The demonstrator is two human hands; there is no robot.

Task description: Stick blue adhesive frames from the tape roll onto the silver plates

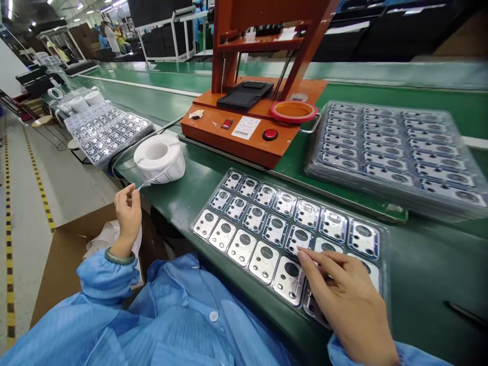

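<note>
My left hand [127,216] pinches the loose end of a backing strip [152,179] that runs off a white roll of labels [177,162] at the bench's left edge. Over the right part of a clear plastic tray [386,254] is my right hand [345,297], its thumb and forefinger pressed together at a metal plate. Anything between those fingertips is too small to make out. Rows of silvery plates [264,262] with one large and several small holes lie in the tray. The right hand covers some plates at the near right corner.
Behind the tray stands an orange press [236,137] with a red button and a roll of tape [293,111] on its base. Stacked trays of plates [396,147] sit at right, more trays [110,129] at left. A cardboard box [64,259] is below left. People work far off.
</note>
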